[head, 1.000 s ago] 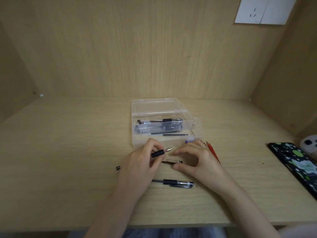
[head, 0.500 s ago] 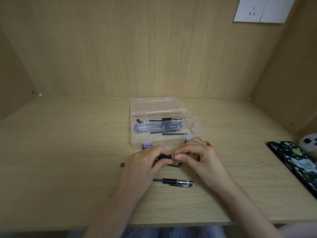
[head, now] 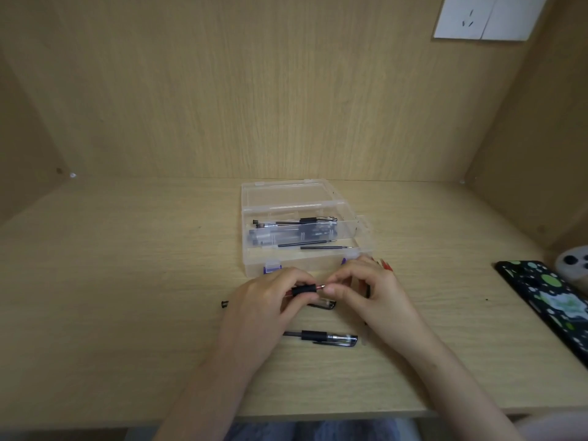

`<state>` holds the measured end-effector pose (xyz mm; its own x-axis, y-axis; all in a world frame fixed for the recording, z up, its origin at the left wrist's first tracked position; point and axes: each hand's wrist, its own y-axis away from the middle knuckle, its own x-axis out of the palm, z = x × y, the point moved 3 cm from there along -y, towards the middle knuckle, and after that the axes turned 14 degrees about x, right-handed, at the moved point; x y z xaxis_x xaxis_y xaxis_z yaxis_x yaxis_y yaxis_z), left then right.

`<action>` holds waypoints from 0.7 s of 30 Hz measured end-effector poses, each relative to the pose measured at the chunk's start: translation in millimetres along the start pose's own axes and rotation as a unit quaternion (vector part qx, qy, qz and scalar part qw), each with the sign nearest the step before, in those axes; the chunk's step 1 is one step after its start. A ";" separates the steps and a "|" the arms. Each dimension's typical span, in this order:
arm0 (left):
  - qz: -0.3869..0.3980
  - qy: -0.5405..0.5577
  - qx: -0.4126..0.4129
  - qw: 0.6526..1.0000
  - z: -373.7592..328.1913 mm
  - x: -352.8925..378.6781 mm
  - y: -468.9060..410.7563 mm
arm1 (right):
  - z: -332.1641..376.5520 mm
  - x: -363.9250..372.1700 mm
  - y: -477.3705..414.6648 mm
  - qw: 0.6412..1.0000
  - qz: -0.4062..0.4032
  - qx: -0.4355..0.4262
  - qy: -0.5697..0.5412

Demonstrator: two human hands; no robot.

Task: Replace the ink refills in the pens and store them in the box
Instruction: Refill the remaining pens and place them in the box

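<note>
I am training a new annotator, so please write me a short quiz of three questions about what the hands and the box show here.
1. True or false: the clear box stands open, with pens inside.
2. What does the left hand grip? A the box; B a pen, at its black grip; C nothing.
3. Fill in: the ___ hand pinches that pen's tip.
Key: 1 true; 2 B; 3 right hand.

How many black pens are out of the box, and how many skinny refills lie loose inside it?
Black pens out of the box: 3 (held pen, capped pen, half-hidden pen)
Loose refills inside: 2 (upper refill, lower refill)
Total: 5
</note>
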<state>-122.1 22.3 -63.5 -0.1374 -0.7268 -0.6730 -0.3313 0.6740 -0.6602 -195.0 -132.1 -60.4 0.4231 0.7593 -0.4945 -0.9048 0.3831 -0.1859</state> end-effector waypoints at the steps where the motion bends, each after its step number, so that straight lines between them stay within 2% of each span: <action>1: -0.002 -0.001 0.000 1.000 -0.3 -0.2 -0.4 | -0.4 0.5 0.2 1.000 0.001 -0.002 0.003; 6: -0.004 0.011 -0.002 1.000 1.2 0.4 0.3 | 1.9 -0.6 1.7 0.999 0.019 0.014 -0.039; 21: -0.003 0.010 0.002 1.000 1.5 1.0 0.1 | 0.0 2.2 1.7 0.998 0.042 0.031 -0.035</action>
<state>-120.9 21.8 -64.8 -0.1543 -0.7332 -0.6623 -0.3292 0.6702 -0.6652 -195.7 -129.8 -61.8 0.3494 0.8248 -0.4445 -0.9337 0.3461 -0.0918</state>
